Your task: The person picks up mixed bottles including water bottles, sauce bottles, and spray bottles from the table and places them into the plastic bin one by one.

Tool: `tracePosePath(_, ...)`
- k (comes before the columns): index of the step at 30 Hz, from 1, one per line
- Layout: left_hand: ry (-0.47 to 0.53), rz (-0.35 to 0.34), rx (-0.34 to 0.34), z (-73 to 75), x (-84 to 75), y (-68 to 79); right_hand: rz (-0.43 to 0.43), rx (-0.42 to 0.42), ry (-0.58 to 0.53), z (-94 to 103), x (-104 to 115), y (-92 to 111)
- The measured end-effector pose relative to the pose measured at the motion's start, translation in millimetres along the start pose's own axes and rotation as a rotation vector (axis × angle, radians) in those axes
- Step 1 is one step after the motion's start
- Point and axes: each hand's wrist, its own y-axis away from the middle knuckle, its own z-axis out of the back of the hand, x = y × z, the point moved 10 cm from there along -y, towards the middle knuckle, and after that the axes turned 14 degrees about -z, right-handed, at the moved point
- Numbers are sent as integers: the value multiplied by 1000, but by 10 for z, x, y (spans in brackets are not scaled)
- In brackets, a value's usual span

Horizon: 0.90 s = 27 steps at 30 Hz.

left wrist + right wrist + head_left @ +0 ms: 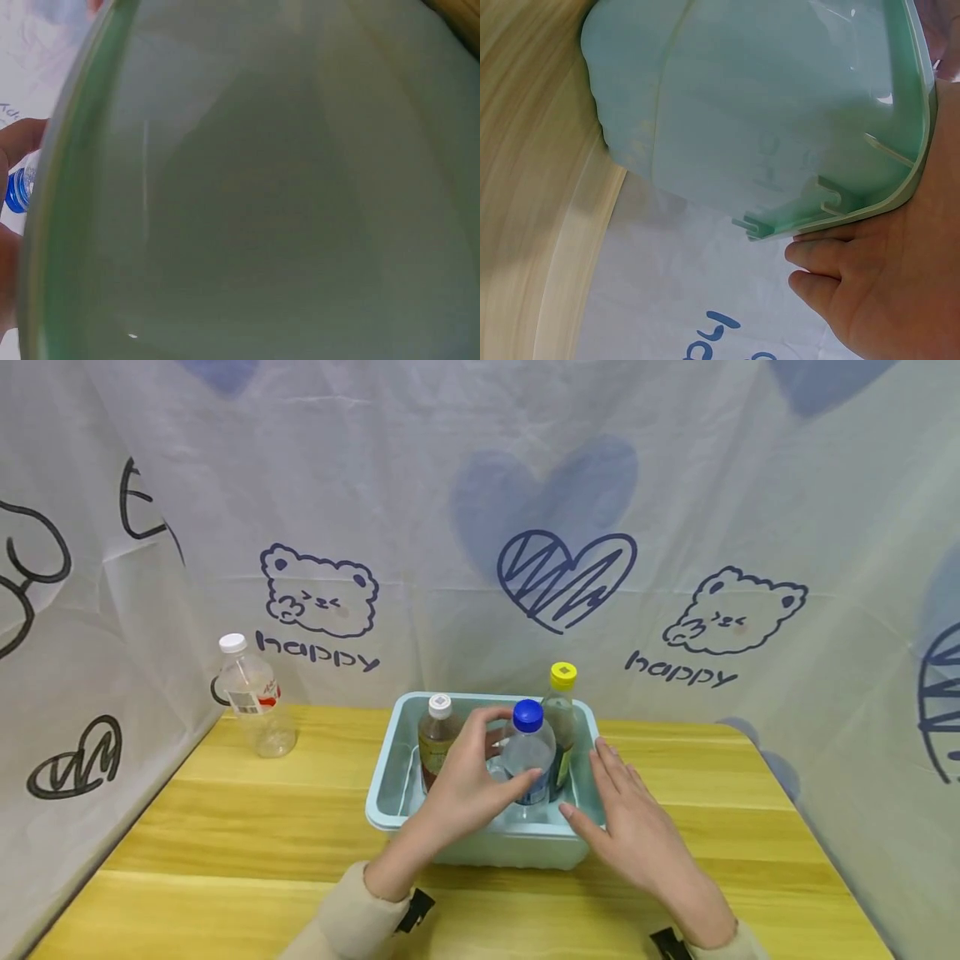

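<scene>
A light blue-green plastic basin [510, 850] stands on the table, its outer wall [247, 195] filling most of the left wrist view. Inside it, my left hand [467, 781] grips a clear plastic bottle with a blue cap [531, 747], thumb on the near side and fingers around the far side. My right hand [637, 831] lies along the basin's right rim with its fingers straight. In the right wrist view that hand [900, 277] touches the rim from outside. A brown bottle with a white cap [435, 747] and a yellow-capped bottle [559, 712] also stand in the basin.
An empty clear bottle with a white cap [257, 697] stands at the table's back left. The wooden table [247, 843] ends at a printed white cloth [420, 527] behind, with cloth at the left and right sides too.
</scene>
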Motion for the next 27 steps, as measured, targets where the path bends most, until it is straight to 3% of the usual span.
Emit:
tracePosePath(8, -8, 113, 142, -194, 211, 8, 4, -1, 1, 2, 18, -6)
tracePosePath(13, -39, 129, 217, -293, 234, 0, 18, -20, -1, 28, 33, 9)
tracePosePath(27, -58, 141, 235, -357, 252, 20, 13, -5, -4, 26, 38, 16)
